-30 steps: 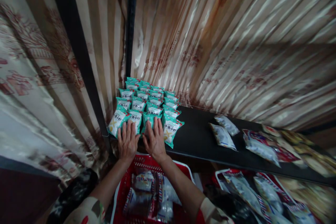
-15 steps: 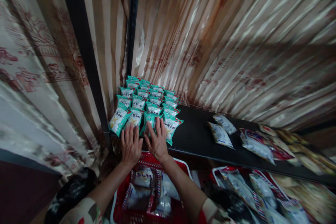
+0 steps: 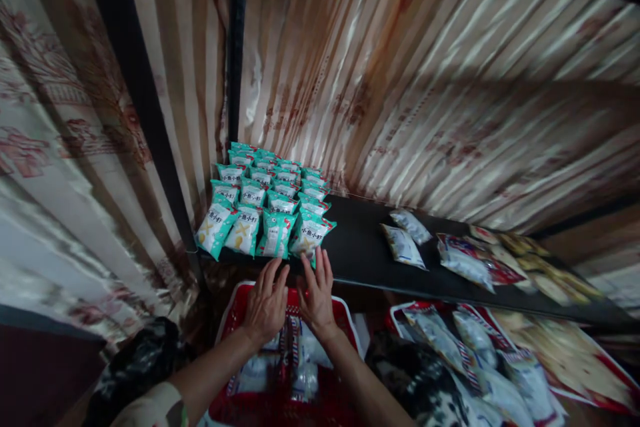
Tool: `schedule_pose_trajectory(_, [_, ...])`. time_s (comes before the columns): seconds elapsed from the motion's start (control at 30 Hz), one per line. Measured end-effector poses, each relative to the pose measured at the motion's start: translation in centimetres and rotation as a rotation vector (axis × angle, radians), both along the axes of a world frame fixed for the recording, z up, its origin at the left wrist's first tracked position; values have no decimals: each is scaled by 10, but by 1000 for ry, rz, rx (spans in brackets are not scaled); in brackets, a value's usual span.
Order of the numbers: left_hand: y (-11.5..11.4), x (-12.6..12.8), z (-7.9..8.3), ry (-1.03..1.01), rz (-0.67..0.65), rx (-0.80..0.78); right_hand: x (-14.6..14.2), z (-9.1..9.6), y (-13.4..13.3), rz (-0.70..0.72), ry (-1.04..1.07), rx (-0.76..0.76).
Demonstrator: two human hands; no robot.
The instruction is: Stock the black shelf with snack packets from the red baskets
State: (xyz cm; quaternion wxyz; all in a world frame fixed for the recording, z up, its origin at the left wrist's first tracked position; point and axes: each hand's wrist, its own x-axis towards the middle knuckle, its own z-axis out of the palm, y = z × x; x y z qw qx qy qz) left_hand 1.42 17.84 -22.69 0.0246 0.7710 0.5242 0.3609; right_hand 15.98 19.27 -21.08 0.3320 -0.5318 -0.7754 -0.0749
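Note:
Teal-and-white snack bags stand in tight rows on a black shelf, at its left end. My left hand is open, fingers stretched, just below a front-row bag whose back faces out. Close beside it, my right hand is also open, its fingertips at the lower edge of the rightmost front bag; whether they touch it I cannot tell. Neither hand holds anything. Under both hands sits a red basket with a white rim, holding several clear-and-striped packets.
Farther right on the shelf lie two white packets, a red-and-white packet and yellowish packs. Below them stands a second basket of packets. Black posts and draped curtains bound the shelf.
Both hands have drawn back from the front row of bags toward me, over the basket. The front bags are uncovered now. The view has shifted slightly.

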Motion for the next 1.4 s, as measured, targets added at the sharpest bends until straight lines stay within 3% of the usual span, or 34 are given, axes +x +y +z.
schedule_pose_trajectory(0.37, [6, 14, 2, 11, -9, -52, 14, -15, 6, -6, 60, -78])
schedule_pose_trajectory(0.57, [-3, 25, 5, -13, -249, -172, 24, -14, -4, 37, 98, -86])
schedule_pose_trajectory(0.77, [-17, 42, 5, 63, -383, -350, 44, -27, -40, 102, 148, -80])
schedule_pose_trajectory(0.97, [-33, 59, 1, 168, -452, -632, 68, -64, -86, 55, 150, -210])
schedule_pose_trajectory(1.23, [-45, 65, -24, 256, -211, -888, 94, -141, -112, -214, 139, -378])
schedule_pose_trajectory(1.4, [-48, 68, -29, 301, -177, -954, 102, -171, -119, -209, 104, -441])
